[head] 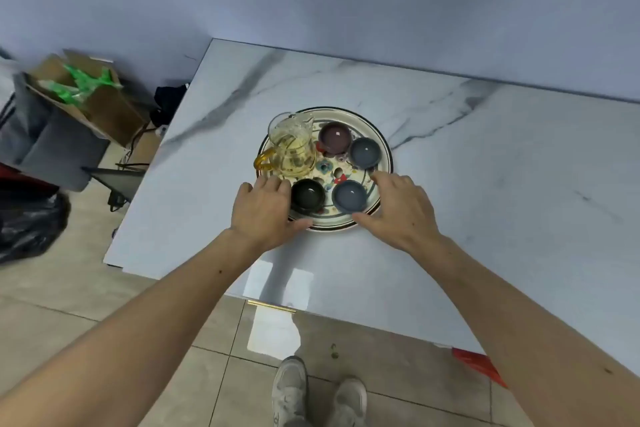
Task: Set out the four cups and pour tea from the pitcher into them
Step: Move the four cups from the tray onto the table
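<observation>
A round patterned tray point(346, 226) sits on the marble table point(485, 166), nearer its front-left corner than its far edge. On the tray stand a glass pitcher point(292, 146) with an amber handle, at the tray's left rim and holding pale yellow tea, and four cups — a purple cup point(334, 137) at the far side, a grey-blue cup point(364, 153) at the right rim, a dark cup point(307, 195) and a blue cup point(350, 196) at the near side. The left hand point(263, 210) grips the tray's near-left rim, fingers curled over the edge, thumb along the front. The right hand point(398, 210) holds the near-right rim the same way — fingers spread, thumb on the front edge beside the blue cup.
</observation>
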A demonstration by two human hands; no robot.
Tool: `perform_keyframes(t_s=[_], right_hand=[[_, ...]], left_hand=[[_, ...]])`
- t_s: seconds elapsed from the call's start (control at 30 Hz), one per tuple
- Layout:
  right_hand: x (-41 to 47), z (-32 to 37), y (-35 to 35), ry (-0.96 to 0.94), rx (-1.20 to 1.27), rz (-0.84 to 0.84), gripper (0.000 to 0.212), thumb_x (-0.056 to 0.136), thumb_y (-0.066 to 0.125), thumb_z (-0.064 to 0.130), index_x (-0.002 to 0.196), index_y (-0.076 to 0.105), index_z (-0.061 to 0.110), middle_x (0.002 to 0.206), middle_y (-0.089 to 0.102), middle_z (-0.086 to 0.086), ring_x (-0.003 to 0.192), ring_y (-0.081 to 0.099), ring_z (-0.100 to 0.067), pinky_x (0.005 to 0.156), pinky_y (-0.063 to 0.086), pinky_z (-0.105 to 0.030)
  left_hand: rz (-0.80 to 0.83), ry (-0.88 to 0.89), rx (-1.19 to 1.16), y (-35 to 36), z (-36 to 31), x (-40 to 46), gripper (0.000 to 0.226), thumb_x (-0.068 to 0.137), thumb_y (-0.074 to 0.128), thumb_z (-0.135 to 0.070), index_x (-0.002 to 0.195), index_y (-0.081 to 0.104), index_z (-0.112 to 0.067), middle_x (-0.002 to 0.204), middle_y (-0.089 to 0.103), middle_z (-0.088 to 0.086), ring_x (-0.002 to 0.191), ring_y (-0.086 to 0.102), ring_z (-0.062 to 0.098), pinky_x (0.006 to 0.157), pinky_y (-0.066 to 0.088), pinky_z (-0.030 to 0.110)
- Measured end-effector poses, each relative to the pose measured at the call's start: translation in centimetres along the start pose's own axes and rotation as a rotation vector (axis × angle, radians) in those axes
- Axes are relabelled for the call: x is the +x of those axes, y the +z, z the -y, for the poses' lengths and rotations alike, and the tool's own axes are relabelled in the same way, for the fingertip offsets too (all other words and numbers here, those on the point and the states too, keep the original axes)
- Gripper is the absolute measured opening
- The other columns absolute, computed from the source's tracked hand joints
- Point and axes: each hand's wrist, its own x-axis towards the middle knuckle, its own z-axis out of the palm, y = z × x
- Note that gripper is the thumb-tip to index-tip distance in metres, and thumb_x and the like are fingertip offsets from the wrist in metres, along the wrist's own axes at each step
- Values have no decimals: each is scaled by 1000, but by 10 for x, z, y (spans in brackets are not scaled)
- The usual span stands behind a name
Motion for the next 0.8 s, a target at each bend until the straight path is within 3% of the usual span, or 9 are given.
perform_keyframes(t_s=[0.2, 0.57, 0.8], right_hand=[[19, -3, 32, -19, -30, -75, 62, 62, 67, 61, 102, 52, 15, 104, 63, -3, 100, 54, -27, 79, 39, -35], [31, -9, 42, -37, -16, -116, 55, 61, 67, 58, 102, 59, 22, 99, 65, 4, 98, 55, -21, 83, 37, -34], [21, -15, 11, -22, -27, -149, 54, 63, 67, 58, 104, 58, 23, 98, 65, 6, 96, 56, -17, 85, 40, -32]], left_hand=[[-76, -81, -80, 23, -9, 26, 78, 67, 54, -79, 111, 55, -15, 118, 62, 6, 116, 51, 28, 88, 38, 42], [-101, -116, -200, 22, -15, 33, 69, 62, 68, -71, 109, 61, -20, 111, 66, 1, 111, 53, 25, 86, 36, 39], [-104, -67, -207, -8, -20, 23, 66, 61, 71, -68, 106, 63, -20, 106, 68, 2, 105, 58, 25, 84, 40, 36]])
